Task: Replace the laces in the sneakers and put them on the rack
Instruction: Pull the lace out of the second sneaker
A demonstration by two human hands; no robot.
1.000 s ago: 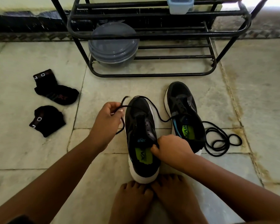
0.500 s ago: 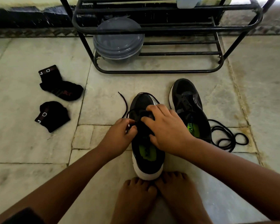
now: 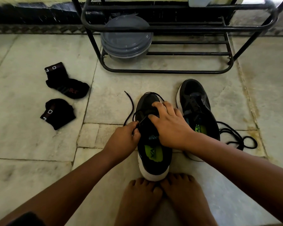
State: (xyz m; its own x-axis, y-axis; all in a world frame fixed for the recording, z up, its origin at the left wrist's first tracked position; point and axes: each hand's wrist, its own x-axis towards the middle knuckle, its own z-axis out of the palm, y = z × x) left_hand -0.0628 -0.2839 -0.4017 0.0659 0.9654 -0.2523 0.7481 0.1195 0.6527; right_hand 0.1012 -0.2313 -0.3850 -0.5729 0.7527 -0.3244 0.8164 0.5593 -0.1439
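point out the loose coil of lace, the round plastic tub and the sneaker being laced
loose coil of lace [image 3: 235, 137], head view, on the tangled loops
round plastic tub [image 3: 127, 36], head view, on its lid
sneaker being laced [image 3: 153, 160], head view, on the insole near the heel

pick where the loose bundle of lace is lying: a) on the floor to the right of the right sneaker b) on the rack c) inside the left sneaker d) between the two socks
a: the loose lace sits coiled on the floor just right of the right sneaker, away from the rack and the socks.
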